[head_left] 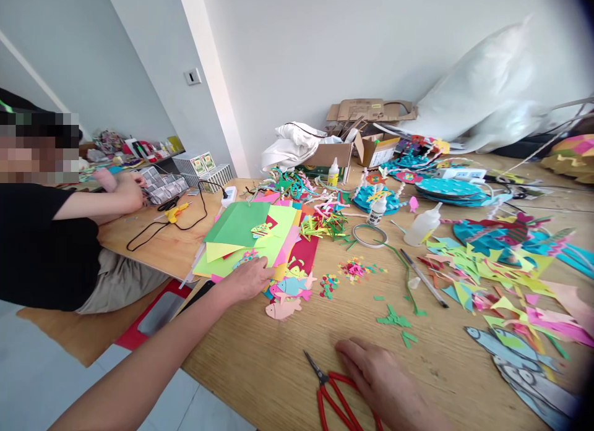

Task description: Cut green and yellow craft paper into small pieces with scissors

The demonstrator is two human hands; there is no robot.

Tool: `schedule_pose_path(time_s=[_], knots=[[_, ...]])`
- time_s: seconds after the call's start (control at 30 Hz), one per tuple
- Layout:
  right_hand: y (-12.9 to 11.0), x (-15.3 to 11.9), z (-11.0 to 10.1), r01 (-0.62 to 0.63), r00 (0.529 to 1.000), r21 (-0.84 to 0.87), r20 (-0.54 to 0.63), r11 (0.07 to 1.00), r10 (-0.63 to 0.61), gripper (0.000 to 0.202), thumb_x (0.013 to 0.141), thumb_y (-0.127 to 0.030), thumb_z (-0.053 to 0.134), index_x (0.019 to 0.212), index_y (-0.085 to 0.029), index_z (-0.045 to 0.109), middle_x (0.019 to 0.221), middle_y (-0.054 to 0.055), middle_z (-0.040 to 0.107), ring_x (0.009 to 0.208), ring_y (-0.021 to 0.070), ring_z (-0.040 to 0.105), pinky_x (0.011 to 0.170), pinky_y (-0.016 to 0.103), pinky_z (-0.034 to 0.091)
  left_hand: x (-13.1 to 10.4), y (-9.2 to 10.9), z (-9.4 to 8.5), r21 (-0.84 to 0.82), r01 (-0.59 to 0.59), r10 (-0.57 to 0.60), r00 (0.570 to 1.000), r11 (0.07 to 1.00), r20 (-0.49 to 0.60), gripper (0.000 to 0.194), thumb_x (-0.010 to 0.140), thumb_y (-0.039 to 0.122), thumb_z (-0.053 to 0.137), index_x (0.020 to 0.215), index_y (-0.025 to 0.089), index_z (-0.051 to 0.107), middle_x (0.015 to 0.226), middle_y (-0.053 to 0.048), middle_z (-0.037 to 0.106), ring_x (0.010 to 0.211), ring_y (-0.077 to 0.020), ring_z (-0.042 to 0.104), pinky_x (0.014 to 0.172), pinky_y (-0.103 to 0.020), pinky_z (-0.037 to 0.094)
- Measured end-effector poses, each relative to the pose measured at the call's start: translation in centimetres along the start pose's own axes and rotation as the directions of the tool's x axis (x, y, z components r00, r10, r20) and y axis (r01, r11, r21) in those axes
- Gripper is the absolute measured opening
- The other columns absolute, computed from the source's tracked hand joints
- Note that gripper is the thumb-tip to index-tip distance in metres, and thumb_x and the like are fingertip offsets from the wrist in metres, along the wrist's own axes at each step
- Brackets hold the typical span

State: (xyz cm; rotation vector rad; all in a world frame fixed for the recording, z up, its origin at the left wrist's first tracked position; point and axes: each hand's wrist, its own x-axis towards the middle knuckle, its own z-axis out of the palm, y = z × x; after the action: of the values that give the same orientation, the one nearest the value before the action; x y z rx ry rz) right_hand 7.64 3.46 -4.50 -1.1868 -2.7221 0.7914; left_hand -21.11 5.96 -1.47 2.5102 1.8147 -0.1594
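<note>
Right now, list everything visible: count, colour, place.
Table: one, brown, centre
Scissors: one, red handles, front
Paper sheets: several, mostly green and yellow, centre left
Paper fish: several, multicoloured, beside sheets and front right
Paper scraps: many, multicoloured, right
Round crafts: several, blue, back right
Bottles: at least three, pale, centre right
Glue gun: one, yellow, left
Cardboard boxes: several, brownish, back
Sacks: at least two, white, back
Person: one, black shirt, left
Left hand: one, bare, over paper
Right hand: one, bare, over scissors

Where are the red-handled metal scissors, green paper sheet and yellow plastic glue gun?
Red-handled metal scissors (pixel 323 379): head view, dark pivot.
Green paper sheet (pixel 239 224): head view, flat middle.
Yellow plastic glue gun (pixel 174 214): head view, body.
</note>
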Motion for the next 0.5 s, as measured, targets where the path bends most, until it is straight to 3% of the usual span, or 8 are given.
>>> schedule_pose_path(time_s=[0.13, 0.3, 0.5], knots=[[0.1, 0.1, 0.1, 0.002, 1.000, -0.035, 0.019, 0.999, -0.001, 0.031, 0.085, -0.015, 0.031, 0.081, -0.021, 0.061, 0.073, 0.004, 0.065, 0.070, 0.0157, 0.062, 0.060, 0.022, 0.041, 0.3, -0.1, 0.0, -0.015, 0.028, -0.028, 1.000, 1.000, -0.008, 0.016, 0.080, 0.016, 0.040, 0.089, 0.017, 0.053, 0.088, -0.007, 0.049, 0.079, -0.0175, 0.047, 0.068, -0.029, 0.041], [0.1, -0.2, 0.1, 0.020, 1.000, 0.009, -0.004, 1.000, -0.020, 0.030, 0.085, -0.015, 0.032, 0.078, -0.021, 0.061, 0.073, 0.003, 0.064, 0.067, 0.0143, 0.061, 0.059, 0.021, 0.040, 0.4, -1.2, -0.2, -0.051, 0.064, -0.065, 0.998, 0.997, -0.015, 0.035, 0.073, -0.002, 0.033, 0.093, 0.019, 0.053, 0.085, -0.004, 0.051, 0.077, -0.0151, 0.049, 0.067, -0.026, 0.040], [-0.9, 0.5, -2.2, 0.141, 0.990, -0.060, -0.007, 0.988, -0.141, 0.028, 0.084, -0.012, 0.035, 0.076, -0.022, 0.061, 0.073, 0.002, 0.063, 0.065, 0.0127, 0.059, 0.057, 0.019, 0.038, 0.4, -1.7, -1.0, -0.089, 0.081, -0.085, 0.996, 0.993, -0.036, 0.023, 0.081, 0.011, 0.034, 0.085, 0.016, 0.057, 0.084, -0.005, 0.054, 0.079, -0.0158, 0.052, 0.070, -0.026, 0.042]])
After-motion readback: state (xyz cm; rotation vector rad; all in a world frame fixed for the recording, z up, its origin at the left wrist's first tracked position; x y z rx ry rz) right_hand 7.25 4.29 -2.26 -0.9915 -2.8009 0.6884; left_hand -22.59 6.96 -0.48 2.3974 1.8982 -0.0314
